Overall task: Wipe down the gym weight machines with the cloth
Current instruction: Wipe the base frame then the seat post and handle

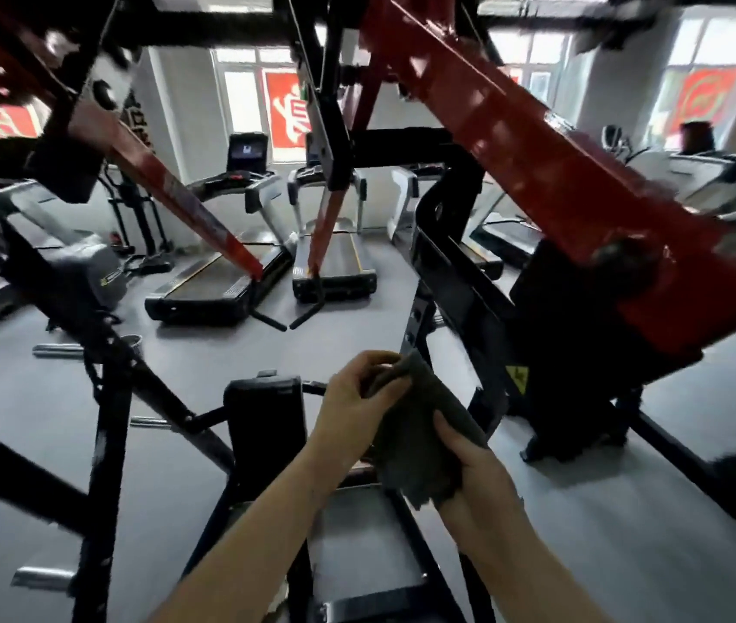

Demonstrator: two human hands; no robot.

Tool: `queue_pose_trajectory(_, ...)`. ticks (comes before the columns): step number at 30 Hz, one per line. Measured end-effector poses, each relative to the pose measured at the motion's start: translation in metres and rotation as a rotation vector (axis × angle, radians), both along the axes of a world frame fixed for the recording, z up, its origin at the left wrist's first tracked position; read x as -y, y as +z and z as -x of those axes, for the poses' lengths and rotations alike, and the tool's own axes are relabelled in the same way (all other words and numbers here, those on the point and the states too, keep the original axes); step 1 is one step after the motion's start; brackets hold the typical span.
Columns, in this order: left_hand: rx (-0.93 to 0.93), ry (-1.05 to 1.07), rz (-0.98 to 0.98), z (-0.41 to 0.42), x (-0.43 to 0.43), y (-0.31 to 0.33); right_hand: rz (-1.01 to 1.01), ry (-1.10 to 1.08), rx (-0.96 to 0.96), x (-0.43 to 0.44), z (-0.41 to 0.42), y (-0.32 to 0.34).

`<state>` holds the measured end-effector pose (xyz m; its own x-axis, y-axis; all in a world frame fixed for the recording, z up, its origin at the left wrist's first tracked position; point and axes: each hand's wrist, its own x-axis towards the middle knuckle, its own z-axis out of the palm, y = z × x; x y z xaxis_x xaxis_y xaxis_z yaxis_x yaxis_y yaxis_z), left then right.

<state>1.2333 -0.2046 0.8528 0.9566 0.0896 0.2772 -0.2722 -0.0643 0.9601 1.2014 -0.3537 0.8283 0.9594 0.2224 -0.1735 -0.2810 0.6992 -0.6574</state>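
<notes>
- We hold the cloth [415, 442] in both hands, up in the air over the middle of the weight machine [108, 442]; it touches no part of the frame.
- Our left hand [357, 406] grasps the cloth's upper edge, with the fingers curled over it and the thumb pinching from below.
- Our right hand [474, 469] clasps the lower part of the cloth, with the thumb laid across the grey fabric and the fingers wrapped behind it.
- The cloth is dark grey, bunched and folded, and stretches slantwise between the two hands.
- Just left of our left hand stands the machine's black pad [265, 420], upright on its black frame.
- A broad red arm [582, 173] of the machine slants overhead from the top middle down to the right edge of the view.
- A yellow sticker [518, 377] sits on the black post right of the cloth.
- Chrome pegs [56, 350] stick out of the frame on the left.
- Treadmills [334, 263] stand in a row at the far edge of the grey floor [604, 510], under windows with red posters [287, 110].
</notes>
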Motion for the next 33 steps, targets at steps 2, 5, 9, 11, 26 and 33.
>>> queue_pose_trajectory(2,0.056,-0.04,-0.007,-0.017,0.013,0.005,0.065,-0.122,0.027,0.007,-0.001,0.007)
queue_pose_trajectory(5,0.144,-0.16,-0.029,-0.041,0.028,0.013,0.151,-0.327,0.052,0.009,0.003,0.015)
queue_pose_trajectory(9,0.259,-0.291,-0.149,-0.062,0.038,0.012,0.166,-0.551,0.021,-0.004,0.014,0.028)
queue_pose_trajectory(11,0.324,-0.357,-0.169,-0.074,0.038,0.015,0.18,-0.691,0.009,-0.012,0.013,0.031)
queue_pose_trajectory(26,1.113,-0.373,-0.309,-0.163,0.041,0.152,2.032,-1.815,0.483,-0.016,-0.057,0.146)
queue_pose_trajectory(33,1.335,-0.049,-0.497,-0.232,0.042,0.217,2.292,-1.753,0.003,-0.024,-0.117,0.139)
